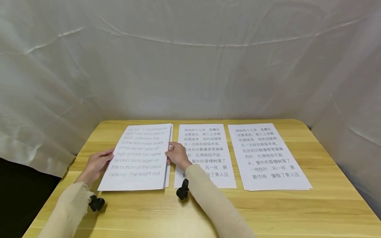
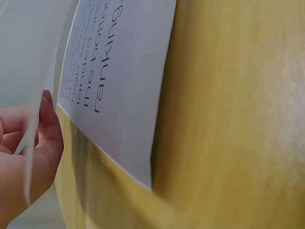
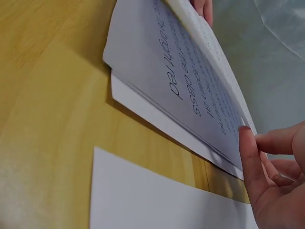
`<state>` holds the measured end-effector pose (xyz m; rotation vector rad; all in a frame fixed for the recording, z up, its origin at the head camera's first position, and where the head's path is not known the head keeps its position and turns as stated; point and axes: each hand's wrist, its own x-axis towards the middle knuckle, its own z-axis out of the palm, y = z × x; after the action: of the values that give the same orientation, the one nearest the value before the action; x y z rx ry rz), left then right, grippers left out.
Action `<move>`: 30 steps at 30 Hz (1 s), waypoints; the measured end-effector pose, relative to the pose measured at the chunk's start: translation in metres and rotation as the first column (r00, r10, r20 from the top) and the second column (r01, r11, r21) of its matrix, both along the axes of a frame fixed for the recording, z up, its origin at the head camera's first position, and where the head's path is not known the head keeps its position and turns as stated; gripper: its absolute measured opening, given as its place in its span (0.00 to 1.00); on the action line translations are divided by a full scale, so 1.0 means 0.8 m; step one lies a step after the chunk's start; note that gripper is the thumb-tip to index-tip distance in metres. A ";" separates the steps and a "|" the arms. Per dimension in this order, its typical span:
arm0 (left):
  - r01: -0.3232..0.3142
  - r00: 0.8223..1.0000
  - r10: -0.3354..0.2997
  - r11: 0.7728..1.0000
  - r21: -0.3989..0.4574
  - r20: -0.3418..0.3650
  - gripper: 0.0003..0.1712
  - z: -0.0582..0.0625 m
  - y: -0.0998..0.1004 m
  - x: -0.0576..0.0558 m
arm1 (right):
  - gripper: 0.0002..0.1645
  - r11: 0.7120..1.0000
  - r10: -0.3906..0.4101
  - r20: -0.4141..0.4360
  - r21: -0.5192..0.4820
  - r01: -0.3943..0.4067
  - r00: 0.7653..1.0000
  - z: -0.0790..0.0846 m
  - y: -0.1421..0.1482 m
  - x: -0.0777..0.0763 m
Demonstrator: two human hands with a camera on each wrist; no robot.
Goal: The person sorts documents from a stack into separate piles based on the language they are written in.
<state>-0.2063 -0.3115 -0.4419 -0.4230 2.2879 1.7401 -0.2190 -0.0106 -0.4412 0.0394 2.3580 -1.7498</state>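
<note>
At the left of the table, a white sheet of paper (image 1: 134,183) printed with large English text is held by both hands. My left hand (image 1: 96,165) holds its left edge; in the left wrist view the sheet (image 2: 32,160) appears nearly edge-on beside the curled fingers. My right hand (image 1: 178,154) pinches the right edge between thumb and fingers, as the right wrist view also shows at the hand (image 3: 276,167). Under the held sheet lie more sheets (image 3: 152,71) with English text, slightly out of line, and their right margin (image 1: 168,175) peeks out in the head view.
A sheet with Chinese text (image 1: 205,181) lies in the middle, partly covered by my right forearm. Further right is a small pile of Chinese-text sheets (image 1: 274,185). The wooden table (image 1: 154,215) ends at a pale curtain (image 1: 190,76) behind it.
</note>
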 end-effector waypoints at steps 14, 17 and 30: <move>-0.011 1.000 0.011 1.000 0.014 -0.004 0.29 0.002 0.005 -0.007 | 0.30 0.999 -0.020 -0.004 0.030 0.020 1.000 -0.005 -0.003 -0.004; -0.010 1.000 0.010 1.000 0.005 0.001 0.29 0.002 0.007 -0.009 | 0.30 0.999 -0.022 -0.016 0.029 0.023 1.000 -0.005 -0.002 -0.004; -0.033 0.999 0.033 0.999 -0.014 -0.010 0.28 0.001 0.011 -0.007 | 0.25 0.994 0.002 -0.061 0.111 0.005 0.998 0.000 0.000 -0.004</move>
<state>-0.2116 -0.3028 -0.4409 -0.4592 2.3137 1.7461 -0.2218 -0.0106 -0.4410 0.0038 2.4977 -1.6410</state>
